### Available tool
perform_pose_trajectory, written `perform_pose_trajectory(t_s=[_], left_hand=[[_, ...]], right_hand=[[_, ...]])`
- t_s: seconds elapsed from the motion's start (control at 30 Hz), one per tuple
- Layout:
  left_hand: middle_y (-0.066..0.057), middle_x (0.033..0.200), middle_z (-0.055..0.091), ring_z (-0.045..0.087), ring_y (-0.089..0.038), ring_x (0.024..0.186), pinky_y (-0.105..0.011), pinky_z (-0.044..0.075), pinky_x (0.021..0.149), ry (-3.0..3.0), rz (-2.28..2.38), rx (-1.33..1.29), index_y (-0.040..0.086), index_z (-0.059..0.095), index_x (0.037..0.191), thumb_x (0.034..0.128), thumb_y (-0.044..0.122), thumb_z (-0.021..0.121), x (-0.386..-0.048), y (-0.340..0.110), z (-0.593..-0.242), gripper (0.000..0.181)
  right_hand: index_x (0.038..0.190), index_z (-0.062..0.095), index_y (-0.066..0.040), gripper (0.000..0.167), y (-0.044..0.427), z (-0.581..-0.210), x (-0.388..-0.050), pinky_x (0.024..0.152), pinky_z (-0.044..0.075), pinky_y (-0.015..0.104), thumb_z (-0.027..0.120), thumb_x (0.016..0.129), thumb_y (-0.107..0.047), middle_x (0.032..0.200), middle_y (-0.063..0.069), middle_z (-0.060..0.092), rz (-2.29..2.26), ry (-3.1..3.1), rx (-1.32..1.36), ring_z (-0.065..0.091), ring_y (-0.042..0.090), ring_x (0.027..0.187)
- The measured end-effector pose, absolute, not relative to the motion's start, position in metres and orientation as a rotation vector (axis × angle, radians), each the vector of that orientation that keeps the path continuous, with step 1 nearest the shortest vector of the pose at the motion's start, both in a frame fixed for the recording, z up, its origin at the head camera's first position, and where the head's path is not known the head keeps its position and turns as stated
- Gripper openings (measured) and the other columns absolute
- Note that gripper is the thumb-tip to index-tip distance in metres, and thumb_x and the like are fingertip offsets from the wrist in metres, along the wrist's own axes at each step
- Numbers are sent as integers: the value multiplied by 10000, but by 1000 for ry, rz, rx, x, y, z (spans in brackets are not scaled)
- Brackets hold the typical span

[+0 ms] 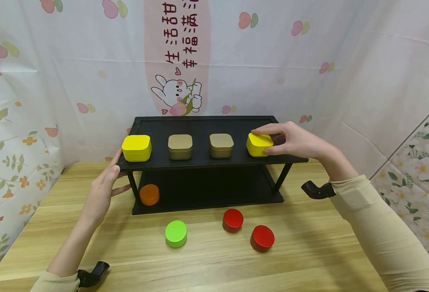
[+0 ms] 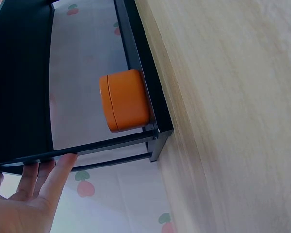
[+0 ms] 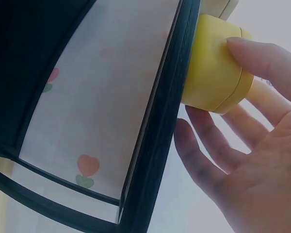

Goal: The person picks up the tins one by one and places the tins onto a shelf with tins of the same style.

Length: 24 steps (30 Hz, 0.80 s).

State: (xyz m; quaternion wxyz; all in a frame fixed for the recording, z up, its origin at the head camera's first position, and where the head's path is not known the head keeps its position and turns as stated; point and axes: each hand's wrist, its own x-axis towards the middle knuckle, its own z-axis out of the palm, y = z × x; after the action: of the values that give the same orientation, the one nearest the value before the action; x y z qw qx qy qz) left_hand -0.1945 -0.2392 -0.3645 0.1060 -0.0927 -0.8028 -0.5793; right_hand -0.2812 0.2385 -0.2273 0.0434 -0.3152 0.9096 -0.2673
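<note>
On the right end of the black two-tier rack point(image 1: 214, 121), my right hand point(image 1: 291, 140) pinches a yellow square tin point(image 1: 258, 145) between thumb and fingers. The right wrist view shows this yellow tin point(image 3: 216, 65) upright at the top board's edge, with fingertips on its sides. My left hand point(image 1: 105, 182) touches the rack's left end. In the left wrist view, extended fingers of that hand point(image 2: 34, 194) press against the end edge. Another yellow square tin point(image 1: 136, 148) stands at the top left corner, with two gold-brown square tins point(image 1: 180, 147) between the yellow ones.
An orange round tin point(image 1: 149, 195) sits at the lower board's left end. On the wooden table point(image 1: 137, 259) in front lie a green round tin point(image 1: 176, 233) and two red round tins point(image 1: 233, 220). A patterned curtain point(image 1: 101, 81) hangs behind the rack.
</note>
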Motion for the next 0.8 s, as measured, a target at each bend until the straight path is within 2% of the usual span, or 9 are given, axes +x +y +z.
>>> perform_pose_trajectory(t_s=[0.17, 0.37, 0.43, 0.5, 0.6, 0.7, 0.8], left_hand=[[-55, 1737, 201, 508, 40, 1187, -119, 582, 841, -2363, -1705, -279, 409, 209, 1625, 1125, 426, 313, -195, -239, -364, 511], [-66, 1737, 198, 516, 38, 1187, -118, 581, 842, -2351, -1716, -296, 391, 206, 1631, 1127, 410, 310, -194, -239, -364, 515], [-64, 1738, 196, 515, 40, 1187, -118, 581, 842, -2349, -1718, -297, 389, 206, 1632, 1128, 408, 310, -195, -240, -364, 515], [-61, 1738, 195, 513, 43, 1187, -116, 580, 841, -2351, -1716, -295, 391, 204, 1632, 1127, 412, 311, -195, -240, -364, 516], [-59, 1738, 195, 510, 43, 1185, -117, 581, 840, -2355, -1711, -289, 395, 204, 1630, 1126, 415, 312, -195, -240, -364, 516], [-58, 1737, 200, 515, 41, 1186, -119, 582, 840, -2357, -1710, -290, 398, 205, 1629, 1126, 417, 311, -195, -240, -364, 514], [-51, 1737, 202, 519, 42, 1188, -124, 584, 840, -2355, -1709, -293, 398, 209, 1628, 1127, 415, 310, -195, -240, -365, 511]], right_hand=[[1489, 567, -146, 584, 240, -229, -284, 963, 533, 150, 758, 937, -122, 1520, 78, 571, -832, 2767, -958, 550, 243, 1349], [1501, 552, -150, 593, 240, -230, -285, 1111, 510, 474, 754, 943, -139, 1533, 69, 561, -846, 2745, -956, 502, 244, 1411], [1507, 543, -144, 596, 240, -230, -285, 1124, 493, 520, 749, 947, -139, 1544, 75, 550, -849, 2738, -955, 486, 257, 1429], [1513, 534, -141, 600, 240, -230, -285, 1130, 495, 490, 744, 951, -138, 1555, 76, 538, -854, 2731, -948, 473, 261, 1443], [1519, 528, -146, 606, 241, -231, -285, 1107, 507, 291, 743, 952, -145, 1561, 72, 531, -849, 2733, -942, 462, 257, 1453], [1522, 523, -150, 611, 241, -232, -285, 1036, 449, 93, 744, 953, -154, 1563, 74, 530, -844, 2732, -950, 456, 261, 1461], [1525, 519, -144, 613, 241, -234, -285, 1010, 407, 32, 742, 954, -157, 1567, 80, 526, -849, 2728, -963, 451, 273, 1466]])
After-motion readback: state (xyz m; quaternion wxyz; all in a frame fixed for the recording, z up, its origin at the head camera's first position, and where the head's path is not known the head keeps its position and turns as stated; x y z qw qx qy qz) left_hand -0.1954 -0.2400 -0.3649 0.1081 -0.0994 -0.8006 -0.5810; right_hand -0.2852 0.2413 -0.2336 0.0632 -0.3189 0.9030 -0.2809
